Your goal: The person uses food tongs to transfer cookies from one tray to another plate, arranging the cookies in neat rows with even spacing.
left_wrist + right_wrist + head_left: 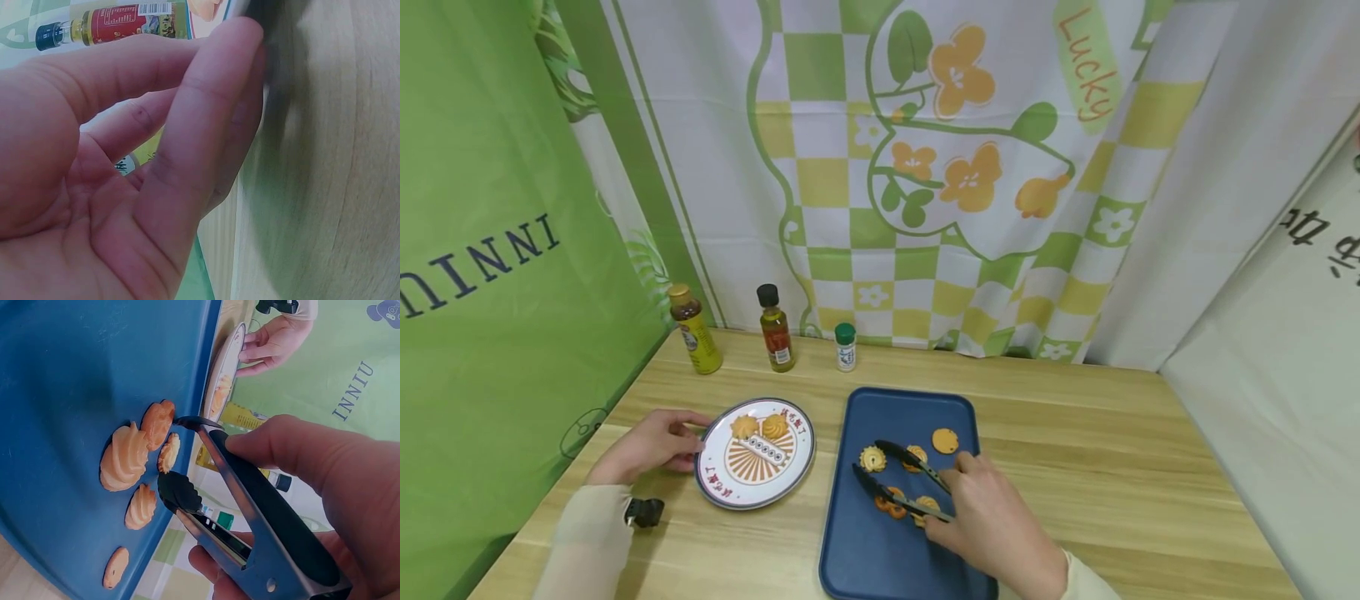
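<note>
On the tray [880, 415] at ten o'clock, the scalloped cookie [872, 459] could crack if the right hand [992, 518], gripping parted tongs [275, 506], squeezes too hard, the left hand [651, 442] just touching the plate [793, 471].

The head view is evenly bright, while soft shadow [284, 119] darkens the left wrist view's tabletop [350, 162].

- Bench [1112, 467]: light wood-grain top, grain running 9-to-3. Clock centred on tray.
- Tray [913, 412]: dark blue, rectangular, rounded corners, long axis roughly 12-to-6.
- Plate [801, 457]: white, round, dark edge line, between 9 and 10, just beside tray.
- Yellow-labelled bottle [701, 339]: upright, 10.
- Black-capped bottle [777, 335]: upright, between 10 and 11.
- Green-capped shaker [846, 350]: upright, 11.
</note>
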The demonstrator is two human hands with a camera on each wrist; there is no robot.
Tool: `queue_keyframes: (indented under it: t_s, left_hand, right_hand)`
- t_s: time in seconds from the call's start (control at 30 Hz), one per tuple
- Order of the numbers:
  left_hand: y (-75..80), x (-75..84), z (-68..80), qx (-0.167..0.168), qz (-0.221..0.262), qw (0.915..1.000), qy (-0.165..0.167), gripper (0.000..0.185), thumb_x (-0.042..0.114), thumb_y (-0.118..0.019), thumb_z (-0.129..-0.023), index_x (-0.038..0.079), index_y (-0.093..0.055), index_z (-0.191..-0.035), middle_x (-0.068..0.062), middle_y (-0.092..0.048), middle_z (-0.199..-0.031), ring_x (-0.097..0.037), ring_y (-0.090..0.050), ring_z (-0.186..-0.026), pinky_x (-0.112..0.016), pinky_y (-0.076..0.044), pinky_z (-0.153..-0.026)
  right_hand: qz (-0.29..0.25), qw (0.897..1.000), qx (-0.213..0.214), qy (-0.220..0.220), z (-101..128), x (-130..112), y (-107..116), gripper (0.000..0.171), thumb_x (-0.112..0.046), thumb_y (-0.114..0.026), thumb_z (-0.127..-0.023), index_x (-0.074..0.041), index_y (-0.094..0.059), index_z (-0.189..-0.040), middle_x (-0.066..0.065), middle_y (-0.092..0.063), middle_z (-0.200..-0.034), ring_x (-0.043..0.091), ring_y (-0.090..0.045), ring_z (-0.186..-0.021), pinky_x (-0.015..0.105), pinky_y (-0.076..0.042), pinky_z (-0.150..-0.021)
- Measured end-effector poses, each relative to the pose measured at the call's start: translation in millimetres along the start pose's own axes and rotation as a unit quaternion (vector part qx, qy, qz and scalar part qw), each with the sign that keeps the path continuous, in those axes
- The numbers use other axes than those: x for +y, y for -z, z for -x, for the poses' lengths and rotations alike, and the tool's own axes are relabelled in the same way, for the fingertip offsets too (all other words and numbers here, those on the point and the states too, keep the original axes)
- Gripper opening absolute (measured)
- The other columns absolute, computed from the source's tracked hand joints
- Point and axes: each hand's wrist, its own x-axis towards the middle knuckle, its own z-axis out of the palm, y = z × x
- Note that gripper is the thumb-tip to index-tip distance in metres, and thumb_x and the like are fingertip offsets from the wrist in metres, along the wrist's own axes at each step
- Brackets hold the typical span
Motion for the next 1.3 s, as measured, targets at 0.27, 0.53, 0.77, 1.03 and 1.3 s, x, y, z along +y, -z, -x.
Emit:
queue_keyframes:
  t_s: [0.27, 0.53, 0.77, 1.03, 1.3]
  left_hand:
    - [-0.3, 0.3, 0.6, 0.0, 0.0, 1.0, -0.004, 0.054, -0.002, -0.068, -0.106, -0.016, -0.051, -0.155, -0.02, -0.067, -0.11, -0.02, -0.073, -0.085, -0.031, -0.074, -0.075]
    - [-0.1, 1.3, 0.0, 0.001, 0.001, 1.0, 0.001, 0.054, -0.001, -0.068, -0.106, -0.016, -0.052, -0.155, -0.02, -0.067, -0.11, -0.02, -0.073, -0.086, -0.031, -0.074, -0.075]
    - [-0.1, 2.1, 0.6, -0.003, 0.0, 1.0, 0.002, 0.054, -0.001, -0.068, -0.106, -0.016, -0.052, -0.155, -0.02, -0.067, -0.11, -0.02, -0.073, -0.086, -0.031, -0.074, -0.075]
    - [-0.2, 2.9, 1.9, -0.004, 0.006, 1.0, 0.001, 0.053, -0.001, -0.068, -0.106, -0.016, -0.052, -0.154, -0.019, -0.067, -0.109, -0.019, -0.073, -0.086, -0.031, -0.074, -0.076]
    - [-0.4, 2.5, 2.0, -0.004, 0.006, 1.0, -0.001, 0.053, -0.001, -0.068, -0.106, -0.016, -0.052, -0.154, -0.019, -0.067, -0.109, -0.02, -0.073, -0.086, -0.03, -0.073, -0.075]
  right_hand:
    - [-0.007, 1.0, 0.0, 0.006, 1.2, 0.8, 0.3, 0.034, -0.03, -0.095, -0.081, -0.001, -0.083, -0.096, -0.003, -0.055, -0.08, 0.013, -0.041, -0.069, 0.023, -0.036, -0.056]
    - [-0.017, 1.0, 0.0, 0.002, 0.7, 2.5, -0.6, 0.034, -0.029, -0.094, -0.082, -0.001, -0.084, -0.098, -0.002, -0.056, -0.082, 0.014, -0.041, -0.069, 0.023, -0.035, -0.055]
    - [-0.023, 1.0, 0.0, -0.001, 0.8, 3.2, -2.1, 0.034, -0.029, -0.095, -0.081, -0.002, -0.084, -0.098, -0.002, -0.057, -0.083, 0.015, -0.041, -0.07, 0.024, -0.035, -0.055]
    - [-0.017, 1.0, 0.015, 0.009, -0.3, 2.8, -4.2, 0.032, -0.029, -0.096, -0.08, -0.003, -0.084, -0.095, -0.004, -0.055, -0.081, 0.013, -0.04, -0.07, 0.023, -0.033, -0.056]
    - [-0.025, 1.0, 0.001, 0.005, -7.3, -1.2, -3.4, 0.029, -0.026, -0.093, -0.084, -0.003, -0.084, -0.098, -0.002, -0.059, -0.084, 0.014, -0.042, -0.071, 0.023, -0.034, -0.058]
